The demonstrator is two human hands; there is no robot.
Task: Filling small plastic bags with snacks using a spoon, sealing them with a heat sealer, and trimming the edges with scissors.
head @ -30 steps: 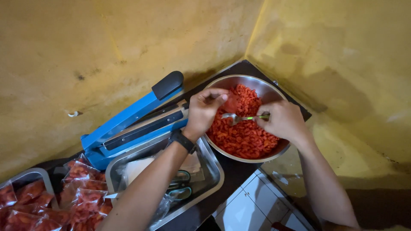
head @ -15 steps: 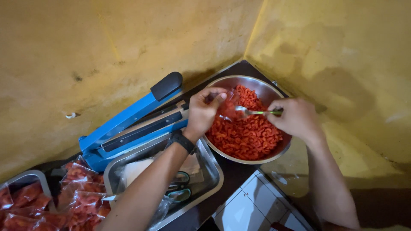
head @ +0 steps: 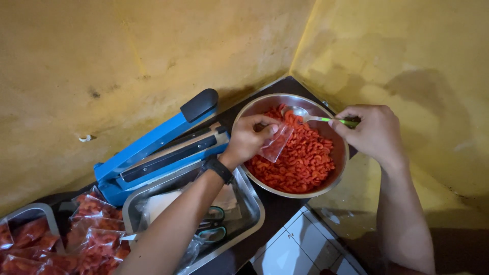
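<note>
A round steel bowl (head: 336, 175) in the corner holds several red-orange curled snack pieces (head: 305, 163). My left hand (head: 249, 138), a black watch on its wrist, pinches a small clear plastic bag (head: 277, 143) over the bowl's left side. My right hand (head: 371, 133) grips a metal spoon (head: 308, 116) with a green handle; its bowl rests on the snacks at the far rim, just right of the bag's mouth.
A blue heat sealer (head: 158, 147) with its arm raised stands left of the bowl. In front of it a steel tray (head: 252, 203) holds scissors (head: 214, 226) and plastic. Several filled red snack bags (head: 94, 229) lie at bottom left. Yellow walls close the corner.
My right hand has drawn back to the right and the spoon now sits at the bowl's far rim. My left hand still holds the bag, now hanging lower over the snacks.
</note>
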